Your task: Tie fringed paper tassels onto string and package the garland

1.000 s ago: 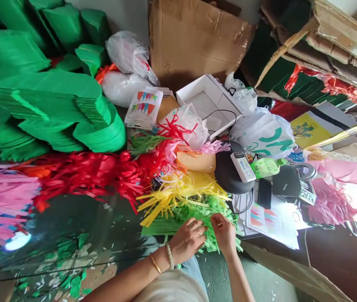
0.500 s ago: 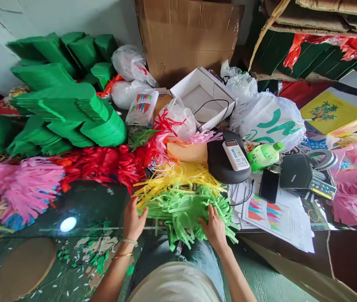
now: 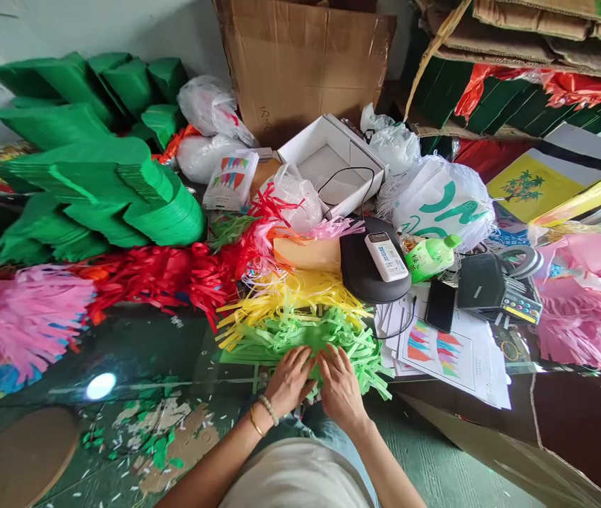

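Note:
A light green fringed tissue-paper tassel (image 3: 279,331) lies across the front edge of the table, its cut strips spread to both sides. My left hand (image 3: 290,381) and my right hand (image 3: 341,388) are close together at its near middle. The fingers of both hands bend into the green paper and pinch it; the fingertips are partly hidden in it. A bracelet and a bangle circle my left wrist. Just behind lies yellow fringe (image 3: 284,293), with red fringe (image 3: 173,279) to the left and pink fringe (image 3: 30,317) farther left.
Stacked green paper pieces (image 3: 89,169) rise at the back left. An open white box (image 3: 326,152), a black case (image 3: 356,271), a green bottle (image 3: 430,258), a phone (image 3: 441,306) and printed sheets (image 3: 459,360) crowd the right. Scraps (image 3: 168,430) litter the floor.
Both hands have moved inward from the tassel's two sides and now meet near its middle. The front strips that hung over the edge are gathered under them. The view has shifted slightly.

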`<state>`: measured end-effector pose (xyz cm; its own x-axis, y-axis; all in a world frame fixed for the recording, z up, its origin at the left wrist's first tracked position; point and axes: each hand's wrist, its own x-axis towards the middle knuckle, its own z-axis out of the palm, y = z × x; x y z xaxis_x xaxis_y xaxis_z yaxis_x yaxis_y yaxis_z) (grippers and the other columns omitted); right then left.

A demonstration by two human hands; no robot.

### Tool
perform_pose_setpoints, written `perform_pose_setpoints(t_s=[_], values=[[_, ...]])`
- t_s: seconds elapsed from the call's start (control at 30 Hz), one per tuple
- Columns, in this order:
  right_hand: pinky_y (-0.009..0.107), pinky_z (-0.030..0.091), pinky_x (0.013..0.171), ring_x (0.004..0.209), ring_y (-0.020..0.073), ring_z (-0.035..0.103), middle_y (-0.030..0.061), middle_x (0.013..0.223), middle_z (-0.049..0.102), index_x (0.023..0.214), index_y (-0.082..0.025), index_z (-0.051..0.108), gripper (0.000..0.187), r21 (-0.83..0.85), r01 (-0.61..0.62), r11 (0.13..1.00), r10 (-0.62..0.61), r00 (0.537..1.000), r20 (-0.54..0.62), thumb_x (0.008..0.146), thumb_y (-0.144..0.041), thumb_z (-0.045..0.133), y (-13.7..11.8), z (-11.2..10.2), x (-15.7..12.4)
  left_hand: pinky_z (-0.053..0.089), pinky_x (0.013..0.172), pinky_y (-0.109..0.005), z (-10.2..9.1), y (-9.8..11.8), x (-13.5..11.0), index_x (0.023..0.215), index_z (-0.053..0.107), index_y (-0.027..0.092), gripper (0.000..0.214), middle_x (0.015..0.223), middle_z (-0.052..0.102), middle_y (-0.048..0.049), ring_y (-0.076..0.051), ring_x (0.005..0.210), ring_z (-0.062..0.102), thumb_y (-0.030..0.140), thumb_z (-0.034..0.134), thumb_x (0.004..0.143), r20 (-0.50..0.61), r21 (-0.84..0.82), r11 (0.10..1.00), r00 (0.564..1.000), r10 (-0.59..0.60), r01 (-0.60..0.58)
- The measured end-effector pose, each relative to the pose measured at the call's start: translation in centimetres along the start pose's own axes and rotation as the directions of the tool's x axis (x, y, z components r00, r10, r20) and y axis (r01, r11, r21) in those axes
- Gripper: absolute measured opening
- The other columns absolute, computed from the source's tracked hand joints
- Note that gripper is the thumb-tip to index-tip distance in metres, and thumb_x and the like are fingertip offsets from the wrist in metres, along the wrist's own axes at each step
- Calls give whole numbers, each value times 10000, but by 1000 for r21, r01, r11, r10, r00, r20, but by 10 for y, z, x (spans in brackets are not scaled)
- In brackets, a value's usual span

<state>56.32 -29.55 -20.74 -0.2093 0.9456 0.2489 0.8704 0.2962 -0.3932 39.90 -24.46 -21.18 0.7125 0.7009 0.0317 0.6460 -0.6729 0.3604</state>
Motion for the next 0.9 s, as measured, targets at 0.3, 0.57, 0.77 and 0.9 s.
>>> perform_pose_setpoints(t_s=[0.3,0.57,0.77,0.9], values=[[433,402,985,1073,231,554,68,1015,678,945,-187,617,221,210,-49,976,76,990,-120,857,-59,460,-14,-27,23,499,981,-450,-29,-6,1,1266,517,224,556,1201,642,-87,-267,1124,588,94,585,730,-178,-201,968,966,-185,148],[434,417,891,1053,273,561,112,1090,650,1043,-191,594,190,156,-144,977,187,930,-315,885,-143,499,-30,-62,47,528,929,-376,-72,-23,38,1011,628,205,395,1097,682,-53,-217,1060,623,-16,489,714,-364,-246,935,870,-334,256],[252,496,693,797,160,642,48,937,671,1092,-202,591,305,441,-53,896,76,996,-35,872,-69,427,-74,-35,30,520,896,-355,-101,-9,42,1068,604,209,480,1078,678,-58,-222,1025,623,-50,487,681,-387,-140,975,897,-213,171],[244,460,561,617,144,611,21,837,648,1072,-186,563,189,354,-256,900,285,958,-32,913,-164,464,-60,-18,22,537,823,-332,-91,-16,35,1019,622,233,550,1035,682,-43,-215,965,641,-100,422,630,-286,-72,983,941,-181,167]])
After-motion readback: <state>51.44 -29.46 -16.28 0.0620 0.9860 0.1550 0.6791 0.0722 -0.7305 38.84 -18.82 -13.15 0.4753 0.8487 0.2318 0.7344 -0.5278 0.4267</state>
